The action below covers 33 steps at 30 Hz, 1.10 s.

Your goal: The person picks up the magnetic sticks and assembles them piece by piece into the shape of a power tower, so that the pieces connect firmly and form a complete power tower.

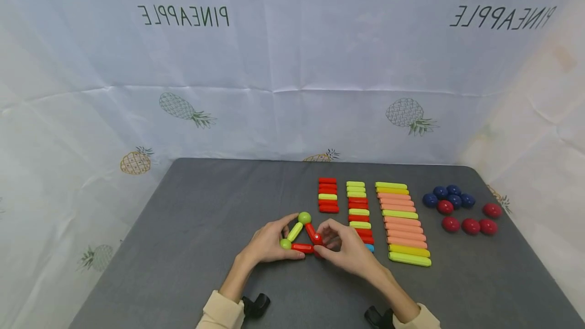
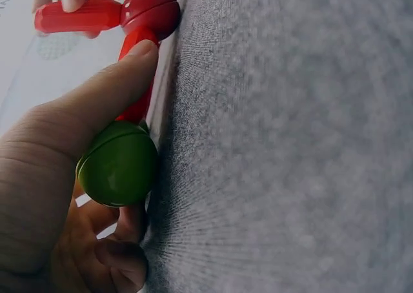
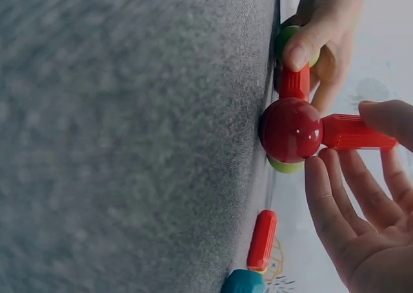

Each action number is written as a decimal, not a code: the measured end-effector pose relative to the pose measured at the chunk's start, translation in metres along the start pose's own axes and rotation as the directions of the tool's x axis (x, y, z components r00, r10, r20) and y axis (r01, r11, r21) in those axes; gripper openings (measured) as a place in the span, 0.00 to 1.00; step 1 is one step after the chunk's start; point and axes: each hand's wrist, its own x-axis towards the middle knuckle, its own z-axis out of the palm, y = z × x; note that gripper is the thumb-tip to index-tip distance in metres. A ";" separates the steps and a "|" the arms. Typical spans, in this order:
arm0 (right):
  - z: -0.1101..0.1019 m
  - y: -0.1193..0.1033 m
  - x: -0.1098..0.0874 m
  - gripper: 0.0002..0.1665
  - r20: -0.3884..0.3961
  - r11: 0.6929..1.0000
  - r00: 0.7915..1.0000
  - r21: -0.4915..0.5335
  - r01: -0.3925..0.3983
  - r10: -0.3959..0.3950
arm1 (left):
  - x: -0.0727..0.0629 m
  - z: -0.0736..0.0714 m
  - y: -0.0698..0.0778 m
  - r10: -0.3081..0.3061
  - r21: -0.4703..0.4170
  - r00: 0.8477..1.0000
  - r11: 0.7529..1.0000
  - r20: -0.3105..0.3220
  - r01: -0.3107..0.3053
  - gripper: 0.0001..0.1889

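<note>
A flat triangle of sticks and balls lies on the grey table. Two of its corners are green balls (image 1: 304, 218), the third a red ball (image 3: 290, 130). One side is a yellow-green stick (image 1: 295, 232); the other two are red sticks (image 1: 302, 248). My left hand (image 1: 270, 242) grips the left corner, thumb on the near red stick (image 2: 132, 102) beside a green ball (image 2: 118, 165), other fingers behind. From the red ball another red stick (image 3: 345, 131) stands upright. My right hand (image 1: 349, 249) pinches that upright stick between thumb and fingers.
Right of the triangle lie a column of short red and yellow-green sticks (image 1: 327, 192), a second mixed column (image 1: 358, 206) with a blue piece at its near end, and longer salmon sticks (image 1: 404, 220). Farther right sit blue balls (image 1: 454, 201) and red balls (image 1: 470, 226). Behind hangs a pineapple-print cloth (image 1: 292, 65).
</note>
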 end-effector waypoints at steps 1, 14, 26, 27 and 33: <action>0.000 0.000 0.000 0.16 0.008 1.000 1.000 -0.004 0.001 -0.001 | 0.000 0.000 0.000 0.001 0.001 1.000 1.000 -0.004 -0.001 0.49; 0.001 0.001 0.001 0.15 0.061 0.998 0.997 -0.041 -0.044 0.046 | -0.003 0.000 -0.002 -0.011 0.000 1.000 1.000 -0.012 0.011 0.48; -0.001 0.001 0.003 0.16 0.069 0.999 0.997 -0.032 -0.037 0.039 | -0.004 0.000 -0.003 -0.007 -0.015 1.000 1.000 -0.019 0.007 0.47; -0.001 0.001 0.003 0.16 0.068 0.999 0.997 -0.032 -0.036 0.038 | -0.004 0.001 -0.003 -0.008 -0.016 1.000 1.000 -0.020 0.008 0.47; -0.001 0.001 0.004 0.16 0.064 0.999 0.997 -0.028 -0.035 0.037 | -0.005 0.001 -0.003 -0.014 -0.017 1.000 1.000 -0.020 0.013 0.48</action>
